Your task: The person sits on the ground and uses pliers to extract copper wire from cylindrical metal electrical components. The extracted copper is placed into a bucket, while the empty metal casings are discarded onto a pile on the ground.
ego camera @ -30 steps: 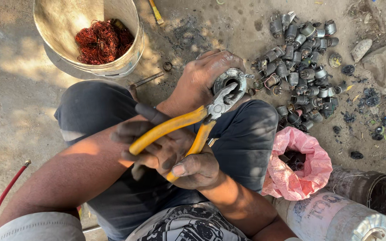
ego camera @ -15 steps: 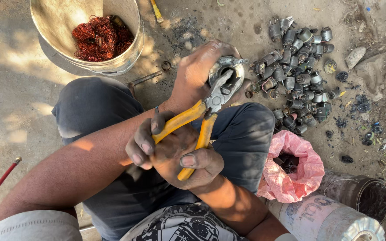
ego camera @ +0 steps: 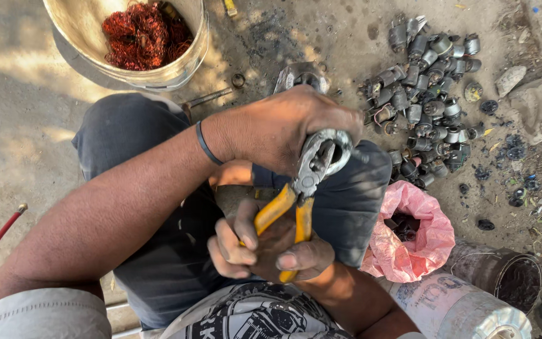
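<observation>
Gripping pliers (ego camera: 302, 182) handles: right hand (ego camera: 271, 248) | left hand (ego camera: 283, 129) clasping metal part (ego camera: 337, 147) | nose up-right

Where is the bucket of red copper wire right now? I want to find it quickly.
In the head view, the bucket sits on the ground at upper left, beyond the person's knee, with red wire inside and the pile of metal parts off to its right.
</observation>
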